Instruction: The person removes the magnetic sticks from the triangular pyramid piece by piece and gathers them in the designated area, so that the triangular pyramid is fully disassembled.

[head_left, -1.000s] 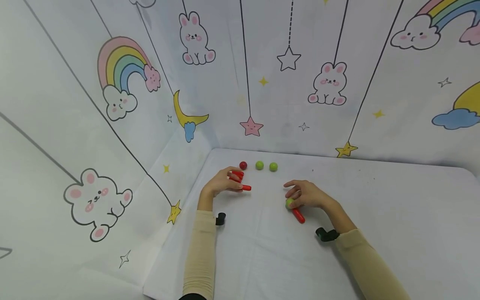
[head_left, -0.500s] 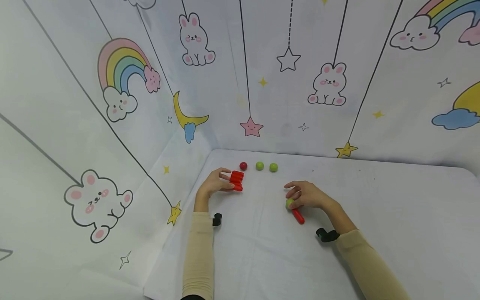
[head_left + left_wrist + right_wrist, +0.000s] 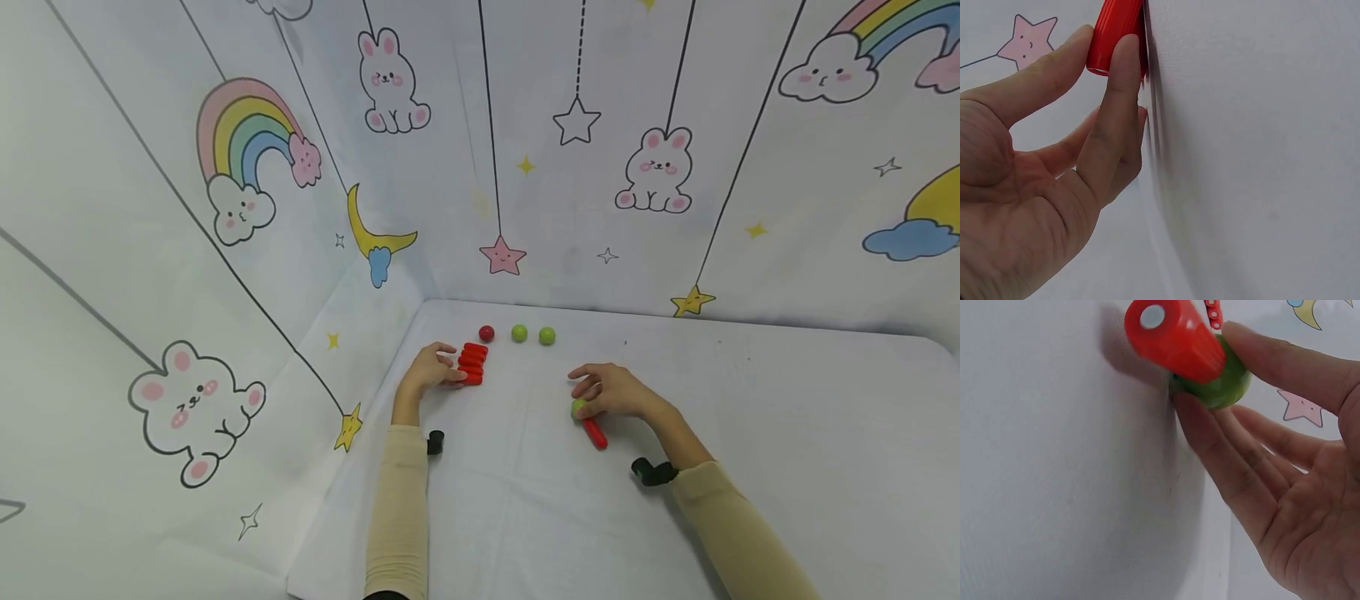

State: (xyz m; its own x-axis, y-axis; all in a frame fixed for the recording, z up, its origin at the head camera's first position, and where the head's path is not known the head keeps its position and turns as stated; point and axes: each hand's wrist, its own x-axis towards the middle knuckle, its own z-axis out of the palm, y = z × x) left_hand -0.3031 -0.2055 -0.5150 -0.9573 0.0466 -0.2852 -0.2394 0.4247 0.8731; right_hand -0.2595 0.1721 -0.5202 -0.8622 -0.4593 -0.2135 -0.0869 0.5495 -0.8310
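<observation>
In the head view my left hand [image 3: 430, 369] is at the near end of a row of red tubes [image 3: 474, 350] lying side by side. Its thumb and a finger pinch the end of the nearest red tube [image 3: 1113, 34], as the left wrist view shows. My right hand [image 3: 615, 390] pinches a small green ball [image 3: 1225, 387] between thumb and fingertips, low over the table. Against the ball lies another red tube [image 3: 1179, 337], with a pale round spot on the end facing the right wrist camera. The ball [image 3: 578, 408] is partly hidden by the hand in the head view.
Behind the row, a dark red ball [image 3: 487, 333] and two green balls [image 3: 519, 333] stand in a line on the white table [image 3: 510, 517]. A printed curtain [image 3: 450, 183] rises along the table's back and left edges.
My left hand has drawn left and slightly nearer, bringing the nearest red tube into line with the others. My right hand stays on the green ball, almost still.
</observation>
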